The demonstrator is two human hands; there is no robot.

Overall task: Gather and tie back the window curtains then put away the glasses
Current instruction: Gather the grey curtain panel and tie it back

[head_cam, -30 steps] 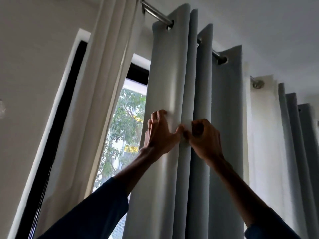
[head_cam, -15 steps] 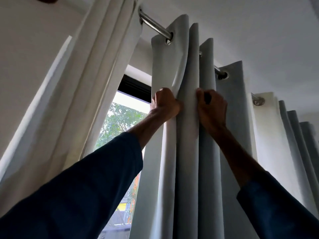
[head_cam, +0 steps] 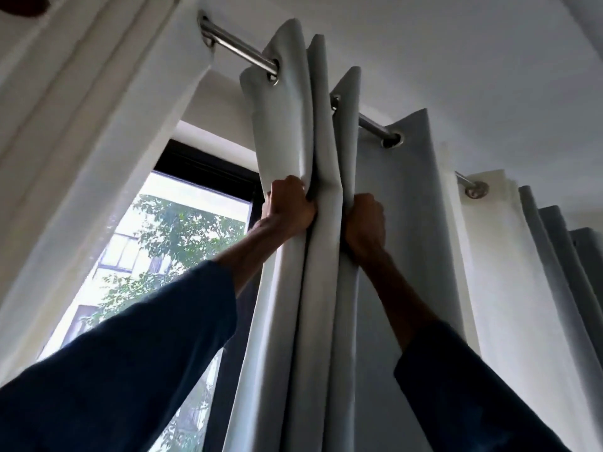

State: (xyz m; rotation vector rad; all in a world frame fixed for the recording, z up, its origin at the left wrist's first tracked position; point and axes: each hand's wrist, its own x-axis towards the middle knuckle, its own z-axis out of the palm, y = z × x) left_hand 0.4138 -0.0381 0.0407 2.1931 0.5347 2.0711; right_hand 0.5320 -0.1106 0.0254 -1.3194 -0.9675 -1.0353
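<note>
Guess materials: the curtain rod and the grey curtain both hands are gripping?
The curtain rod looks like polished metal, perhaps steel; bright streaks run along it. The grey curtain is probably a thick, matte woven fabric; it holds deep folds and bunches where the left hand and right hand grip it. Fibre cannot be told.

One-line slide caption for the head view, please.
The left hand and right hand each grip a fold of the grey curtain below the metal rod, pleats bunched beside the uncovered window.

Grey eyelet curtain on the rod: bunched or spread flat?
Partly bunched: the left hand and right hand grip the grey eyelet curtain, its left pleats squeezed together; the panel further right hangs flat.
</note>
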